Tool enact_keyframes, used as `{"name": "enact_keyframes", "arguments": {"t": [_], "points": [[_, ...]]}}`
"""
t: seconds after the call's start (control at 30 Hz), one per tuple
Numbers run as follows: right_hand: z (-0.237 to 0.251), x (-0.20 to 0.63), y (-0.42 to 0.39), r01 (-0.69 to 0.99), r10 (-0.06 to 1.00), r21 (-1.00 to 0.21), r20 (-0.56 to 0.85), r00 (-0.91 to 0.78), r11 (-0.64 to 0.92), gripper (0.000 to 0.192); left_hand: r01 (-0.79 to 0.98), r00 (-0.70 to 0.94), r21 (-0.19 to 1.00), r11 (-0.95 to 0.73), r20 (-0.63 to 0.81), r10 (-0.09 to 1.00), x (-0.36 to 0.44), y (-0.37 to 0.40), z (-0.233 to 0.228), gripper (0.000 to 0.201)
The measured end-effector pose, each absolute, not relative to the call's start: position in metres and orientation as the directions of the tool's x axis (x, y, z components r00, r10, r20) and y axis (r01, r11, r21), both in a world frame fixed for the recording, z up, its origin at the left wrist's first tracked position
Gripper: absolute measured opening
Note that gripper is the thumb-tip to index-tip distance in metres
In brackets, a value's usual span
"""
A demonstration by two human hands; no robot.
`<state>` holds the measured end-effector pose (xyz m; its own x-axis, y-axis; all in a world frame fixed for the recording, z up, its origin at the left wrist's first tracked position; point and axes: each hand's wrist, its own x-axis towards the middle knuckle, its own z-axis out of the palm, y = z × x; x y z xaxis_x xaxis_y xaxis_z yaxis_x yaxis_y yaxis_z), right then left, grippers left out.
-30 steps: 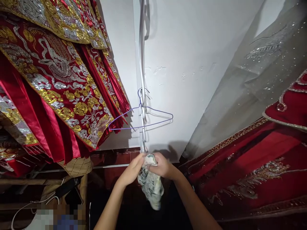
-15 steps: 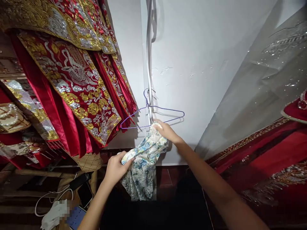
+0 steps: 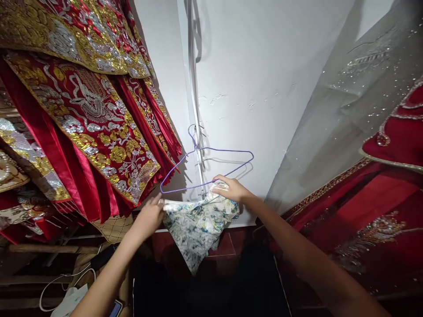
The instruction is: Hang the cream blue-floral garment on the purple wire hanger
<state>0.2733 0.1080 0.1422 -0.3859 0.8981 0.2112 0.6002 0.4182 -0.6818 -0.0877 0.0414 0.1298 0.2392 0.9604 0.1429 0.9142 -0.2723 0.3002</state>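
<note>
A purple hanger [image 3: 228, 150] hangs by its hook from a narrow white upright on the wall. Just below its lower bar, a floral garment [image 3: 194, 226] in white, blue and yellow spreads between my hands, its lower part drooping to a point. My left hand [image 3: 150, 218] pinches the garment's upper left edge, close under the hanger's left corner. On the other side, my right hand [image 3: 233, 190] grips the top of the cloth, fingers at the hanger's lower bar. Whether those fingers touch the bar I cannot tell.
Red costumes with gold and silver embroidery [image 3: 109, 132] hang at left. A sheer sparkling cloth [image 3: 324, 127] and red embroidered fabric [image 3: 370, 202] line the right. At lower left, a white cable [image 3: 42, 293] and a white crumpled item [image 3: 71, 301] lie on a wooden seat.
My left hand has moved left and slightly up, stretching the garment's top edge wide. The garment's lower part has swung into a point. The hanger has tilted, its lower bar now in front of the cloth.
</note>
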Motion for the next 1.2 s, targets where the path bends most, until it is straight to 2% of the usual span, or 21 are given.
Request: {"name": "enact_keyframes", "arguments": {"t": [0.1,0.23,0.4,0.47,0.57,0.67,0.73,0.8,0.93,0.97,1.1,1.2], "points": [[0.146,0.279,0.112,0.593,0.888,-0.681,0.200,-0.414,0.430,0.050,0.903,0.180,0.318,-0.288,0.328,0.927,-0.093,0.058,0.158,0.029],[0.155,0.279,0.111,0.538,0.859,-0.699,0.224,-0.461,0.471,0.044,0.849,0.030,0.461,-0.258,0.446,0.895,-0.086,0.076,0.186,0.040],[0.158,0.267,0.101,0.482,0.851,-0.752,0.195,-0.488,0.449,0.034,0.674,0.111,0.585,-0.450,0.523,0.845,-0.054,0.096,0.195,0.039],[0.156,0.265,0.093,0.528,0.859,-0.731,0.155,-0.489,0.433,0.046,0.634,0.124,0.581,-0.510,0.574,0.809,-0.044,0.102,0.195,0.039],[0.158,0.272,0.083,0.668,0.895,-0.618,0.142,-0.423,0.414,0.084,0.631,0.151,0.550,-0.547,0.604,0.783,-0.042,0.106,0.197,0.039],[0.166,0.294,0.085,0.730,0.925,-0.585,0.334,-0.181,0.354,0.100,0.651,0.188,0.519,-0.553,0.596,0.781,-0.052,0.105,0.204,0.042],[0.174,0.311,0.095,0.742,0.887,-0.597,0.461,0.008,0.304,0.102,0.664,0.220,0.502,-0.554,0.577,0.787,-0.058,0.104,0.210,0.044],[0.183,0.326,0.110,0.735,0.871,-0.627,0.480,0.103,0.258,0.099,0.674,0.239,0.497,-0.547,0.553,0.798,-0.061,0.102,0.216,0.047],[0.199,0.340,0.136,0.647,0.918,-0.720,0.389,0.076,0.252,0.093,0.653,0.238,0.531,-0.540,0.533,0.812,-0.062,0.101,0.219,0.047],[0.202,0.340,0.139,0.639,0.920,-0.720,0.388,0.050,0.269,0.086,0.642,0.240,0.541,-0.543,0.530,0.813,-0.062,0.102,0.219,0.047],[0.214,0.343,0.132,0.610,0.941,-0.724,0.314,-0.123,0.321,0.039,0.661,0.238,0.508,-0.553,0.557,0.796,-0.063,0.106,0.216,0.043],[0.228,0.359,0.117,0.545,0.944,-0.772,0.275,-0.180,0.328,0.034,0.725,0.164,0.428,-0.539,0.654,0.739,-0.070,0.109,0.216,0.035]]}}
